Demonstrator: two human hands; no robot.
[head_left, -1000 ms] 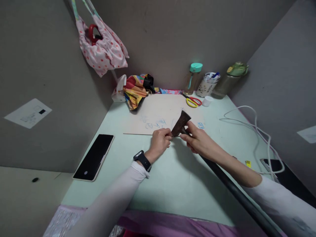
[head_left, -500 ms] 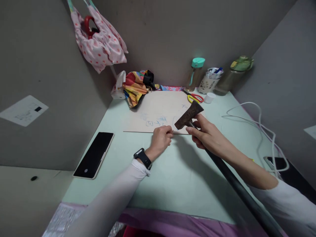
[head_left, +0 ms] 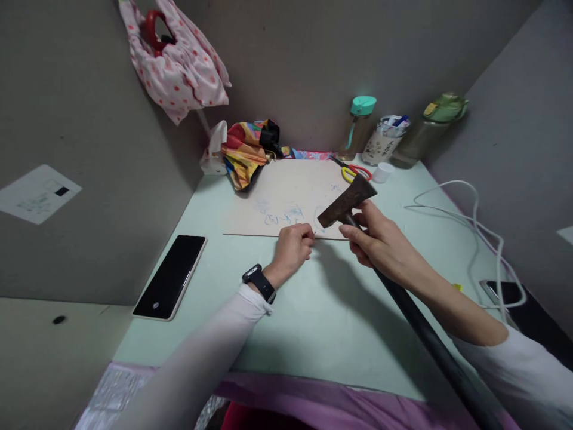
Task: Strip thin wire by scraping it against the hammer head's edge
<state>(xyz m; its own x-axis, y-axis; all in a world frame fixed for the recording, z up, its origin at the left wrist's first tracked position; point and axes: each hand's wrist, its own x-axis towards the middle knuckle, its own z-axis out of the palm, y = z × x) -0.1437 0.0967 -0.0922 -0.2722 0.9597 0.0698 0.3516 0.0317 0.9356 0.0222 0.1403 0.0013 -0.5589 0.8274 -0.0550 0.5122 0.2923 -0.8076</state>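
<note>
My right hand [head_left: 380, 239] is closed around the black handle [head_left: 421, 322] of an axe, close under its rusty brown head [head_left: 348, 200]. The flared blade points up and right; the blunt end faces my left hand. My left hand [head_left: 294, 240] rests at the near edge of a pale board [head_left: 290, 179] with blue scribbles. Its fingers are pinched on a thin, dark piece [head_left: 314, 233] that looks like a small nail, mostly hidden by them. A gap separates the axe head from the left fingers.
A phone [head_left: 171, 278] lies at the left of the table [head_left: 313, 334]. Scissors [head_left: 355, 174], a white cap [head_left: 383, 172], bottles [head_left: 357, 128] and a pen cup [head_left: 384, 142] stand behind. A folded umbrella [head_left: 246, 154] lies back left; a white cable [head_left: 477, 230] curls at the right.
The view has shifted slightly. The axe head has turned a little flatter and stays beside my left hand. Both hands keep their grip in nearly the same places.
</note>
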